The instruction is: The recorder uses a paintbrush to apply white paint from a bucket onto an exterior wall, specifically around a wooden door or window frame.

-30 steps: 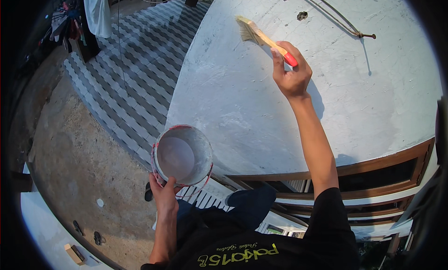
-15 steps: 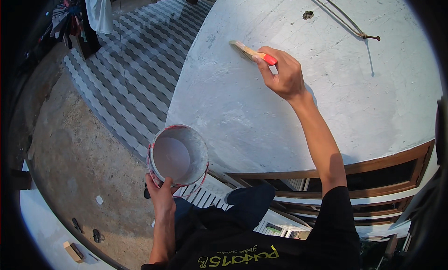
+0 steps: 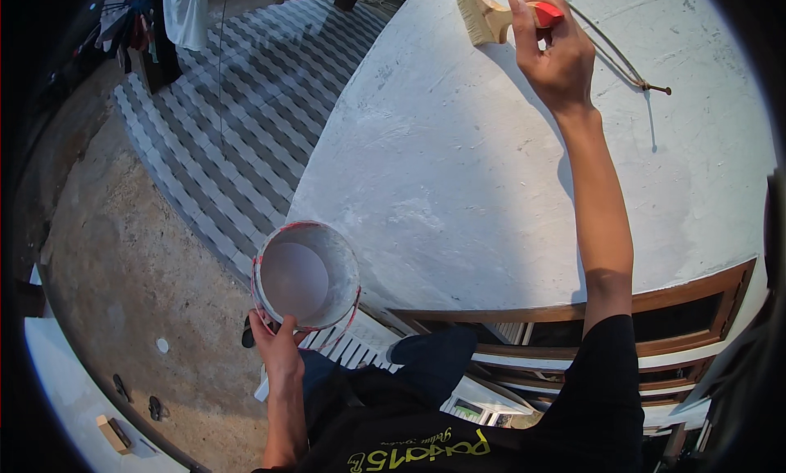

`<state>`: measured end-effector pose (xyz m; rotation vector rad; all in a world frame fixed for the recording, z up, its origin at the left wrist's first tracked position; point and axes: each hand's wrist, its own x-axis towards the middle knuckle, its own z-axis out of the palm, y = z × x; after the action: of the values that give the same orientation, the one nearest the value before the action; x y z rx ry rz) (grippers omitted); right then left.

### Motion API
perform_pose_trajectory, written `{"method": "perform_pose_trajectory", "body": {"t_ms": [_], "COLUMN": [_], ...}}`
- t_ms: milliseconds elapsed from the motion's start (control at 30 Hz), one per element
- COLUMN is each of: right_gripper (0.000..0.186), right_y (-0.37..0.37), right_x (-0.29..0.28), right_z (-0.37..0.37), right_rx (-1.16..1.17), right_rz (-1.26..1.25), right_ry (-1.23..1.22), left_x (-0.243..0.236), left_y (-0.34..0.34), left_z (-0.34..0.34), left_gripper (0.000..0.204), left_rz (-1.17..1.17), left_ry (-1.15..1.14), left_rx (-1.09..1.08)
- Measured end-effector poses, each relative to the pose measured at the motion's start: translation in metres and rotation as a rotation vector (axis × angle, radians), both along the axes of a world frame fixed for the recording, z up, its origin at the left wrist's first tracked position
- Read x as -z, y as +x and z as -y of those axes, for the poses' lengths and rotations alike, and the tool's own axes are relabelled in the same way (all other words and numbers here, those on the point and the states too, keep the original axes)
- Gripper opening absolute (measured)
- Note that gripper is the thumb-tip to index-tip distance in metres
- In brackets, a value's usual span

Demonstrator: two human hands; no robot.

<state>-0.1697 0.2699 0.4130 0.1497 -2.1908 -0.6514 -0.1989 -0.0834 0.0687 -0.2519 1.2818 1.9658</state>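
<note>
My right hand (image 3: 562, 62) grips a flat paintbrush (image 3: 491, 21) by its red-ended handle, up near the top of the view. The pale, wide bristles point left, at the surface of the white wall (image 3: 426, 178); whether they touch it I cannot tell. Low and left of the wall's edge, my left hand (image 3: 277, 342) holds a bucket (image 3: 342, 268) by its near rim, thumb over the edge. Pale paint (image 3: 293, 283) lies in the bottom of the bucket, and reddish smears mark its rim.
Brown wooden window frames (image 3: 696, 309) run along the wall's lower right. A bent cable (image 3: 614, 51) hangs by a nail (image 3: 659, 89). Below at left lie grey patterned paving (image 3: 237, 105), bare ground (image 3: 123, 252), sandals (image 3: 155, 407) and a small block (image 3: 113, 434). White slats (image 3: 352, 342) are under me.
My right hand has carried the brush up and to the right along the wall, turning its broad face into view. The bucket in my left hand has barely shifted.
</note>
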Motion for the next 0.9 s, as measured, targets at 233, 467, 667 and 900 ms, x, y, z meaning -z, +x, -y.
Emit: {"method": "perform_pose_trajectory", "body": {"t_ms": [233, 467, 667, 900], "right_gripper": [0.021, 0.011, 0.015, 0.017], "right_y": [0.006, 0.029, 0.029, 0.067], "right_x": [0.082, 0.040, 0.087, 0.058], "right_z": [-0.001, 0.013, -0.001, 0.013], "right_rx": [0.020, 0.002, 0.075, -0.129], "right_rz": [0.339, -0.052, 0.246, -0.088], "right_ry": [-0.094, -0.181, -0.344, -0.348], "left_x": [0.006, -0.001, 0.004, 0.005], "left_y": [-0.002, -0.003, -0.005, -0.002], "left_z": [0.002, 0.002, 0.000, 0.001], "left_gripper": [0.028, 0.034, 0.034, 0.036], "left_rz": [0.004, 0.019, 0.035, 0.047], "left_ry": [-0.002, -0.043, -0.023, -0.042], "left_rx": [-0.008, 0.005, 0.047, 0.047]}}
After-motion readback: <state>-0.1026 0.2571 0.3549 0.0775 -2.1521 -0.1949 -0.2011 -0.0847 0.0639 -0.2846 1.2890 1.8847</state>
